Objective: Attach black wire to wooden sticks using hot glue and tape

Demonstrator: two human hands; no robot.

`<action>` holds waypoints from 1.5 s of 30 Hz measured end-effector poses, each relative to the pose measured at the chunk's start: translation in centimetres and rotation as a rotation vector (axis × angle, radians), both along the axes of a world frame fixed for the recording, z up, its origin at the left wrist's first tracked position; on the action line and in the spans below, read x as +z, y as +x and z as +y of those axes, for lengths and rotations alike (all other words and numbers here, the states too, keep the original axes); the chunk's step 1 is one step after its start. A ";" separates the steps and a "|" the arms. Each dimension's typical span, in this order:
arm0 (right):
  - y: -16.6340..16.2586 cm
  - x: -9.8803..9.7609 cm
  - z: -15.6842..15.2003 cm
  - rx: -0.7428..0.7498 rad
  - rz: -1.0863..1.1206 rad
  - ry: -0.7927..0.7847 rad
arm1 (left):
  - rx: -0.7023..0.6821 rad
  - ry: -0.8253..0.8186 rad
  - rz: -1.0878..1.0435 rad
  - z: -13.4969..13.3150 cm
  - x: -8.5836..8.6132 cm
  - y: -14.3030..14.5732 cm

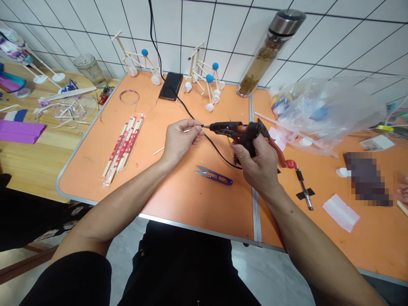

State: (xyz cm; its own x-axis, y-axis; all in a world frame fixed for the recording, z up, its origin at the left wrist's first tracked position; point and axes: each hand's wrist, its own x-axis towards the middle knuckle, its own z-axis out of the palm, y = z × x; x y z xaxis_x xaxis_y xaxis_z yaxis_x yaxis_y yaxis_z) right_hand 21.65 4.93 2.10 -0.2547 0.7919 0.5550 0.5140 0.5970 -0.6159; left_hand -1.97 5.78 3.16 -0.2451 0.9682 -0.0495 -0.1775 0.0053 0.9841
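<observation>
My right hand point(259, 163) is wrapped round the grip of a black hot glue gun point(231, 128); a small red light shows on its body. The gun's nozzle points left and meets the fingertips of my left hand point(181, 138). Those fingers are pinched on a thin wooden stick point(186, 131), mostly covered by the hand, with a small dark bit at its tip beside the nozzle. Purple-handled thread snips point(215, 175) lie on the orange table point(191, 204) below the gun. A black cord point(219, 152) runs behind my left fingers.
Stick models with blue balls and white wheels point(208, 78) stand by the tiled wall, near a phone point(171, 86) and a tall bottle point(270, 53). Wrapped chopsticks point(123, 148) lie left. At right are a plastic bag point(318, 110), pliers point(278, 148) and a pen point(305, 189).
</observation>
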 end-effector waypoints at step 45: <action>0.2 -0.2 0.1 0.022 0.188 -0.235 | -0.055 -0.051 -0.086 -0.1 -0.1 -0.2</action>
State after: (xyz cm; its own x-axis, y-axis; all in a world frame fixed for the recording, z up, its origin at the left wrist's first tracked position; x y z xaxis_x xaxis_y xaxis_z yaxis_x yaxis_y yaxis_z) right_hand 21.84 5.06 1.88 -0.1838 0.8996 0.3961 0.3662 0.4366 -0.8217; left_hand -2.19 5.73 3.03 -0.1844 0.9758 -0.1174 -0.2598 0.0668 0.9634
